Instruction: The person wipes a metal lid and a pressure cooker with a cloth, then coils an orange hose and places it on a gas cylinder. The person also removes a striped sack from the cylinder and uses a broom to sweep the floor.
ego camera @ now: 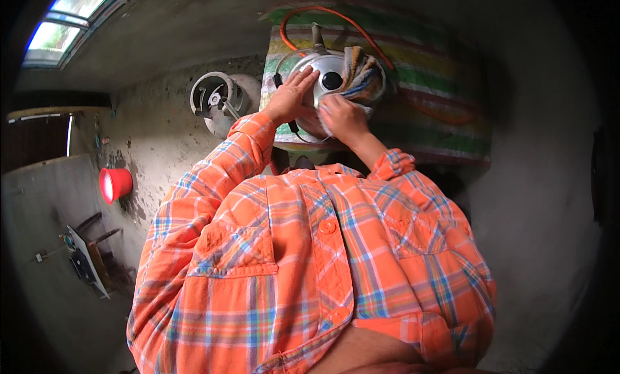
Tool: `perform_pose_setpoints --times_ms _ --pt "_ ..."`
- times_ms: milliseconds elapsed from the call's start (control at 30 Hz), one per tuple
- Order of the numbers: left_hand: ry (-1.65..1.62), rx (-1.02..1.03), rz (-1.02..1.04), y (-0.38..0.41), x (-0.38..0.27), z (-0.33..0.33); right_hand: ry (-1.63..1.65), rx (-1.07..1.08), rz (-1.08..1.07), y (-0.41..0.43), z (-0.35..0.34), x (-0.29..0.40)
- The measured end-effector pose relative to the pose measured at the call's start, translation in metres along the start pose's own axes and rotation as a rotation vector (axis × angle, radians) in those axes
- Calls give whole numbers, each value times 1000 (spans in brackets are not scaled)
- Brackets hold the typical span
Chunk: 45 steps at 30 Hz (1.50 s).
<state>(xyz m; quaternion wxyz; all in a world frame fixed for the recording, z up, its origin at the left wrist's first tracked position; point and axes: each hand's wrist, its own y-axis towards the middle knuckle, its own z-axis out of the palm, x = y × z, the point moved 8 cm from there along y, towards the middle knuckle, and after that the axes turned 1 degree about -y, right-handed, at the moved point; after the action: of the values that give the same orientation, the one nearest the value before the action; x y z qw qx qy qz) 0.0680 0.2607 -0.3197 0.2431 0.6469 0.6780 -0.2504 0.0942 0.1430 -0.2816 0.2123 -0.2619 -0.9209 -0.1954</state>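
A silvery metal kettle stands on a striped cover, its spout pointing away from me. A round black knob tops its lid, and its thin wire handle hangs folded down on the left. My left hand lies against the left side of the kettle's top, fingers extended and gripping nothing. In my right hand is part of a striped towel cloth, pressed to the kettle's near right side. The rest of that cloth drapes over the right of the kettle.
The green, white and yellow striped cover carries an orange hose looping behind the kettle. Left of it stands a gas cylinder on the stained floor. A red bucket and a small table are farther left.
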Motion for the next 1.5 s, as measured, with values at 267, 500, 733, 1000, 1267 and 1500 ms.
perform_pose_setpoints --times_ms 267,500,733,1000,1267,1500 --pt "-67 -97 -1 -3 1 -1 559 6 475 59 -68 -129" --pt "-104 -90 -43 -7 -7 -10 -50 926 -140 126 51 -27" --pt "-88 -163 -33 -10 10 0 110 842 342 126 29 -120" --pt "-75 -134 -47 -9 8 -2 367 415 744 68 -104 -196" --pt "-67 -38 -68 -1 4 -3 1026 127 295 145 -284 -68" --pt "-281 -275 89 36 -73 -86 842 -305 32 162 -380 48"
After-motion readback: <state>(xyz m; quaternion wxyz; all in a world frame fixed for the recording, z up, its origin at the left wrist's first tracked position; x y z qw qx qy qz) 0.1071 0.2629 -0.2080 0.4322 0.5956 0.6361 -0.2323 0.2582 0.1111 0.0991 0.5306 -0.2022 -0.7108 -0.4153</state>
